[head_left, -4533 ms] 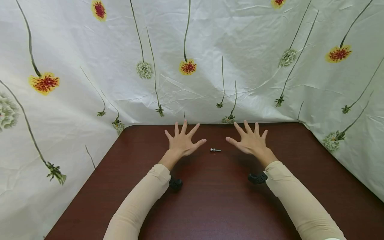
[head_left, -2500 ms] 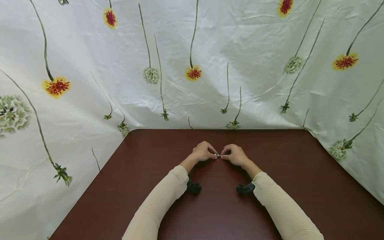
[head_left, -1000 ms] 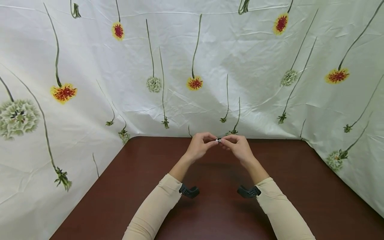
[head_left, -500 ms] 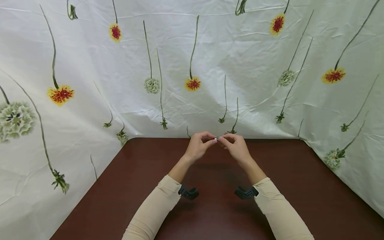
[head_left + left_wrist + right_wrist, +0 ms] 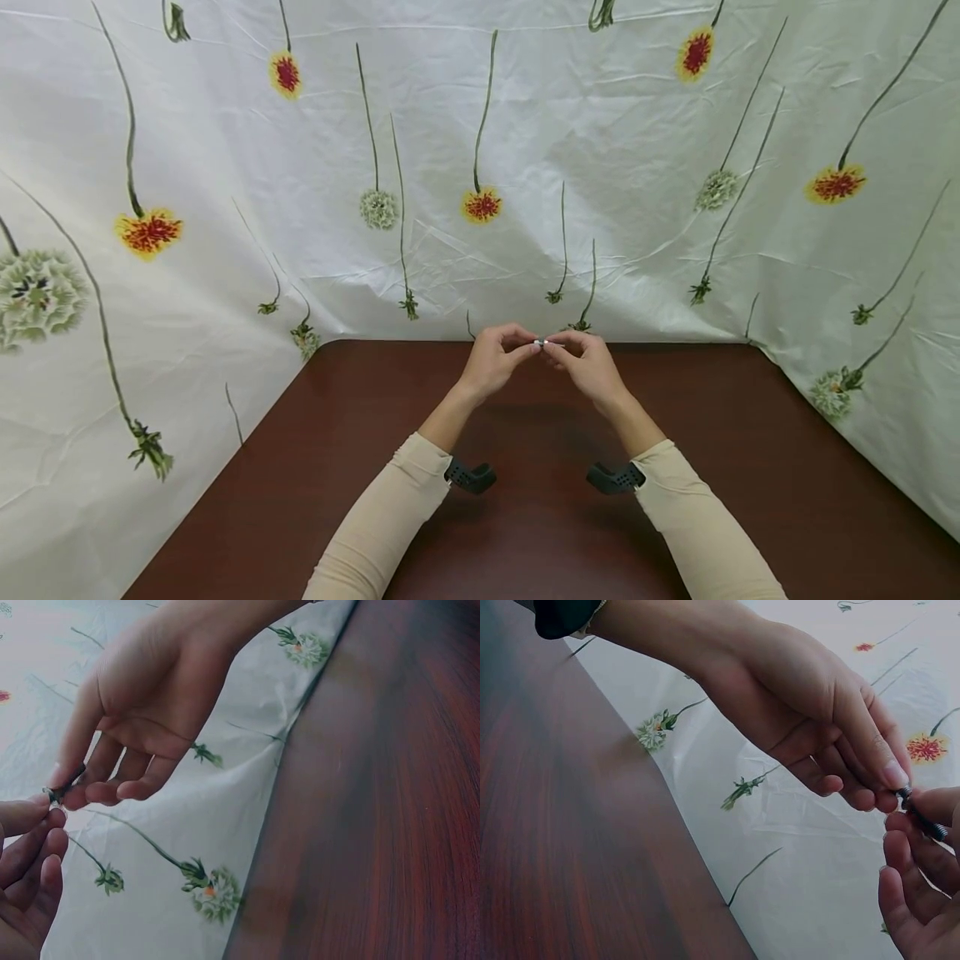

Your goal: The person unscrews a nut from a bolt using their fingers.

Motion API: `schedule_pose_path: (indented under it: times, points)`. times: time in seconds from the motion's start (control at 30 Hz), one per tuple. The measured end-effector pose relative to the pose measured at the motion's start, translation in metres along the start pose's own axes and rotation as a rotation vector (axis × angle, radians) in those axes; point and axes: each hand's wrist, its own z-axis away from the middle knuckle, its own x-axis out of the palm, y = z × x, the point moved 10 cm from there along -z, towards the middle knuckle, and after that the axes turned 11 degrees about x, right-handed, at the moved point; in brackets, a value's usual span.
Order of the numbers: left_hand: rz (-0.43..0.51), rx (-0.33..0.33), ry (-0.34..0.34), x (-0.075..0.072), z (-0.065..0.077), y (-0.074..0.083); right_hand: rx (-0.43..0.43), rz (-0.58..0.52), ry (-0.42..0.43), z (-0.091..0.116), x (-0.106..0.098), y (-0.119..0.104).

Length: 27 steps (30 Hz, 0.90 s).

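Note:
A small metal bolt (image 5: 539, 342) is held up above the far part of the table, between both hands. My left hand (image 5: 487, 364) pinches its head end between thumb and index finger. From the other side, the thumb and fingers of my right hand (image 5: 592, 368) pinch the threaded shank. In the right wrist view the bolt's dark threads (image 5: 934, 829) show beside the right thumb, with the left hand (image 5: 802, 705) reaching across. The left wrist view shows the right hand (image 5: 161, 690) at the bolt's dark shank (image 5: 75, 777). Fingertips partly hide the bolt and any nut on it.
A dark red-brown table (image 5: 525, 533) spreads beneath the forearms. White flower-printed cloth (image 5: 435, 108) hangs behind its far edge and along both sides. Black wrist devices (image 5: 470, 477) sit on both wrists, below the beige sleeves.
Both hands were spread open over the table beside the bolt. They closed in, pinched it from both ends and lifted it. Over the last second, the right fingers have shifted slightly along it.

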Motion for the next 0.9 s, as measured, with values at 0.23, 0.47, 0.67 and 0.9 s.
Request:
schedule_pose_path:
  times: [0.23, 0.47, 0.67, 0.9]
  points:
    - [-0.012, -0.005, -0.016, 0.0019, 0.0005, -0.0012, -0.007, 0.025, 0.017, 0.0006, -0.0027, 0.004]
    - [-0.025, -0.013, -0.016, 0.0011, 0.0003, -0.0008, -0.039, 0.05, 0.057, 0.0015, -0.0053, -0.0024]
    - [-0.015, -0.004, -0.016, 0.0015, -0.0001, -0.0014, -0.032, 0.02, 0.057, 0.001, -0.0061, -0.0015]
    - [-0.01, -0.001, -0.022, 0.0032, 0.0011, -0.0013, -0.059, 0.051, 0.044, 0.0021, -0.0043, -0.0021]
